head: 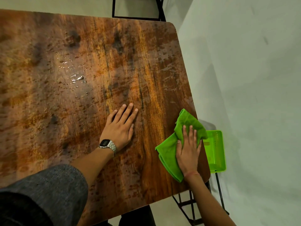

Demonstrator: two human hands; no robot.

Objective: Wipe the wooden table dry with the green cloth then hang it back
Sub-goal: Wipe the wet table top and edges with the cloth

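The wooden table [65,111] fills most of the view, its top brown and mottled. Water drops [76,77] glisten on it left of the middle. The green cloth [169,154] lies crumpled at the table's right edge. My right hand [189,152] presses flat on the cloth, fingers spread and pointing away from me. My left hand [122,126] rests flat on the bare wood to the left of the cloth, fingers apart, with a metal watch on the wrist. It holds nothing.
A green plastic basket [216,150] sits just beyond the table's right edge, on a black metal frame [192,207]. Another black frame [136,17] stands past the far edge. The floor around is pale.
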